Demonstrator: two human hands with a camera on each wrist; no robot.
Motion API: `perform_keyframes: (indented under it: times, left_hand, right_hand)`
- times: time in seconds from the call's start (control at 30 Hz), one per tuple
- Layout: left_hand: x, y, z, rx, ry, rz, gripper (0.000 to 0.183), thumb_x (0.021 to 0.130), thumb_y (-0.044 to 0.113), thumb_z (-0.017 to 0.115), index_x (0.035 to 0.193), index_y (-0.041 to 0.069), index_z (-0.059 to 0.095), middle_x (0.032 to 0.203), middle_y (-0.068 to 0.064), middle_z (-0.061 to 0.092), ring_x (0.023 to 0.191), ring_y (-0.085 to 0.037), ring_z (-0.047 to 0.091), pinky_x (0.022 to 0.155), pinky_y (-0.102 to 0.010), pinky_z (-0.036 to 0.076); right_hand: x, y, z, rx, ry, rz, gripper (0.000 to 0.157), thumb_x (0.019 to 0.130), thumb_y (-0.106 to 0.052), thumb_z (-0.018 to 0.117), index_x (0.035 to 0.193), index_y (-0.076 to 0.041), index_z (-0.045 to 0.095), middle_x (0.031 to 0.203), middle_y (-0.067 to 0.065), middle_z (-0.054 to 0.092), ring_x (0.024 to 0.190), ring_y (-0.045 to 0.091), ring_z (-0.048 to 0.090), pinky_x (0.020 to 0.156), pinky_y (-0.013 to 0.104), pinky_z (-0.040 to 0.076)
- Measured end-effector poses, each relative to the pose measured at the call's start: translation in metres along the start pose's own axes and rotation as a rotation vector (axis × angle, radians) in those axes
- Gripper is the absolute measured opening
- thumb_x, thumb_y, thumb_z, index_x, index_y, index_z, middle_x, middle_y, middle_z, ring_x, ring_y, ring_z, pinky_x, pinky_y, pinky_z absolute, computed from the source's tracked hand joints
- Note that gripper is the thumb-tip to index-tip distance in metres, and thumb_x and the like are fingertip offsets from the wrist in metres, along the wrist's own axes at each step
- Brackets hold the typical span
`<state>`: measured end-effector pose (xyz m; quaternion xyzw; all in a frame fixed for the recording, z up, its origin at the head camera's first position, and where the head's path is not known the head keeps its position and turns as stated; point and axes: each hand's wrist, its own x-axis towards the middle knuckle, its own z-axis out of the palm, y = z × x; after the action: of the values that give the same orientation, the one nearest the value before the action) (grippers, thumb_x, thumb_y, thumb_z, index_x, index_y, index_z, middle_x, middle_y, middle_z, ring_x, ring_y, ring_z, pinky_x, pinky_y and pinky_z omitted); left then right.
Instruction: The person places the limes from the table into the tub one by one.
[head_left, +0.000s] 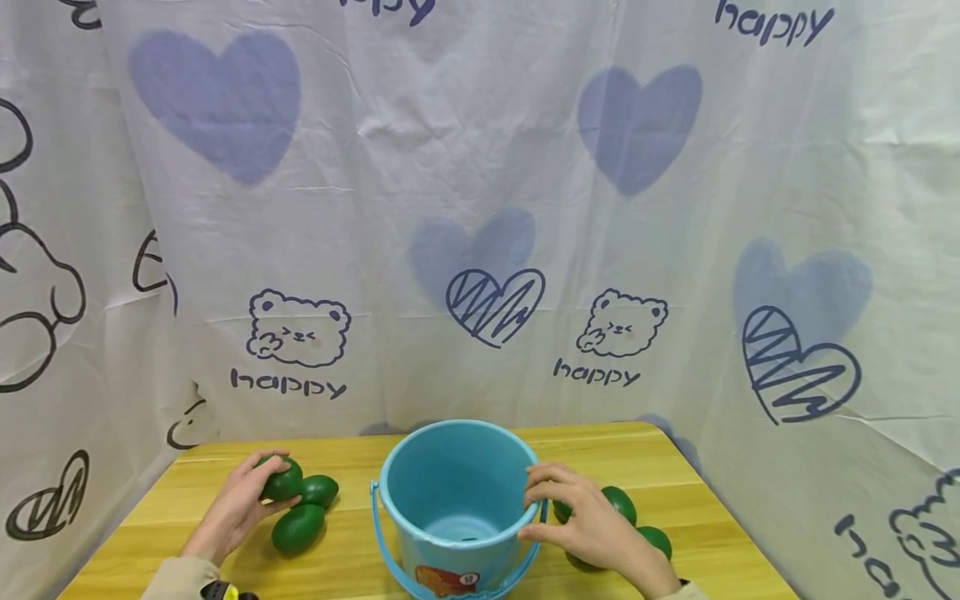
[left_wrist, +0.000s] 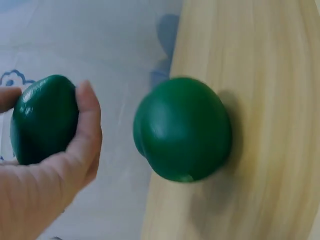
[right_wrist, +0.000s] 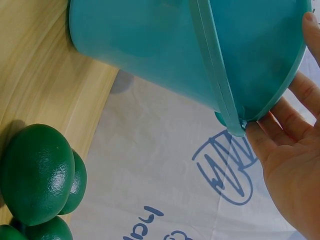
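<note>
My left hand (head_left: pixel 238 510) holds a glossy dark-green avocado (head_left: pixel 283 480), its thumb and fingers on opposite sides. In the left wrist view this avocado (left_wrist: pixel 46 120) is in the grasp, apart from another avocado (left_wrist: pixel 182 130) on the table. Two more avocados, a front one (head_left: pixel 298 529) and a rear one (head_left: pixel 320 490), lie right beside that hand. A light-blue bucket (head_left: pixel 442 533) stands upright at the middle, its inside bare. My right hand (head_left: pixel 581 517) grips the bucket's right rim, fingers over the edge, near the handle joint (right_wrist: pixel 239 129).
Several more avocados (head_left: pixel 619 505) lie on the table behind and below my right hand, partly hidden by it. The bucket's handle (head_left: pixel 384 542) hangs down its front. A printed cloth (head_left: pixel 465 167) hangs behind the wooden table (head_left: pixel 360 467) and along both sides.
</note>
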<state>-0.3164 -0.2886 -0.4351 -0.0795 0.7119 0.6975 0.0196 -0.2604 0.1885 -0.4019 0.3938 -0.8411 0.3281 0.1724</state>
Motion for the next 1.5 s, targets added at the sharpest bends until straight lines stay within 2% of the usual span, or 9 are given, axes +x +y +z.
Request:
perform_keyframes:
  times: [0.07,0.13,0.3,0.47,0.6,0.73,1.07,1.27,1.5]
  left_hand:
    - [-0.001,0.003,0.005,-0.066,-0.06,0.019,0.049,0.099,0.018,0.053,0.141,0.004,0.032,0.149,-0.026,0.018,0.126,-0.038,0.039,0.095,-0.045,0.056]
    - [-0.002,0.005,0.009,-0.096,-0.081,0.036,0.053,0.097,0.017,0.06,0.14,0.006,0.031,0.149,-0.025,0.018,0.124,-0.036,0.044,0.099,-0.048,0.052]
    - [-0.005,0.012,0.018,-0.099,-0.055,0.054,0.056,0.088,0.023,0.075,0.127,0.008,0.037,0.138,-0.02,0.031,0.102,-0.022,0.061,0.096,-0.046,0.054]
    - [-0.013,0.014,0.028,-0.011,-0.032,0.089,0.046,0.088,0.03,0.074,0.121,0.012,0.048,0.127,-0.016,0.043,0.096,-0.021,0.063,0.08,-0.038,0.062]
    - [-0.02,0.013,0.038,0.028,-0.051,0.131,0.044,0.087,0.027,0.076,0.124,0.013,0.057,0.134,-0.018,0.04,0.099,-0.023,0.063,0.083,-0.04,0.061]
    - [-0.026,0.015,0.048,0.003,-0.075,0.173,0.052,0.086,0.017,0.077,0.13,0.012,0.051,0.137,-0.022,0.035,0.099,-0.026,0.065,0.089,-0.045,0.058]
    - [-0.038,0.024,0.074,0.097,-0.087,0.317,0.055,0.083,0.013,0.079,0.129,0.012,0.049,0.123,-0.024,0.055,0.088,-0.029,0.071,0.076,-0.038,0.06]
    - [-0.038,0.028,0.081,0.141,-0.027,0.307,0.054,0.08,0.016,0.081,0.128,0.018,0.056,0.121,-0.019,0.058,0.086,-0.025,0.07,0.073,-0.037,0.057]
    - [-0.045,0.033,0.092,0.113,-0.068,0.345,0.056,0.081,0.009,0.079,0.13,0.014,0.052,0.123,-0.021,0.056,0.093,-0.03,0.066,0.078,-0.036,0.055]
  right_hand:
    - [0.0,0.0,0.0,0.004,0.0,-0.003,0.017,0.083,-0.039,0.076,0.096,-0.032,0.067,0.114,-0.011,0.063,0.115,0.025,0.06,0.097,0.038,0.054]
    - [0.0,0.001,0.0,0.006,0.0,-0.003,0.017,0.083,-0.039,0.076,0.096,-0.032,0.067,0.115,-0.011,0.063,0.115,0.025,0.06,0.097,0.038,0.054]
    - [0.0,0.001,0.0,-0.008,-0.003,0.007,0.018,0.082,-0.04,0.076,0.096,-0.032,0.067,0.116,-0.012,0.063,0.116,0.024,0.06,0.097,0.038,0.054]
    - [-0.001,0.002,0.001,-0.017,0.002,0.013,0.019,0.081,-0.041,0.077,0.096,-0.032,0.067,0.116,-0.013,0.063,0.116,0.02,0.06,0.096,0.038,0.055]
    - [-0.001,0.003,0.002,-0.011,0.004,-0.005,0.019,0.082,-0.04,0.077,0.096,-0.032,0.067,0.115,-0.011,0.063,0.115,0.023,0.06,0.096,0.038,0.054]
    - [0.0,0.003,0.004,-0.002,-0.002,-0.011,0.018,0.082,-0.039,0.076,0.096,-0.031,0.067,0.115,-0.011,0.063,0.115,0.024,0.06,0.096,0.038,0.054]
    - [0.0,0.002,0.001,-0.011,0.001,0.003,0.018,0.082,-0.04,0.076,0.096,-0.032,0.067,0.115,-0.012,0.063,0.116,0.025,0.06,0.096,0.038,0.055]
    - [0.001,0.001,0.001,-0.013,0.006,-0.01,0.018,0.082,-0.039,0.076,0.096,-0.031,0.067,0.115,-0.011,0.063,0.115,0.026,0.06,0.095,0.039,0.055]
    - [0.0,0.002,0.002,-0.025,0.007,-0.008,0.018,0.082,-0.041,0.076,0.095,-0.032,0.066,0.113,-0.01,0.064,0.117,0.026,0.059,0.096,0.041,0.054]
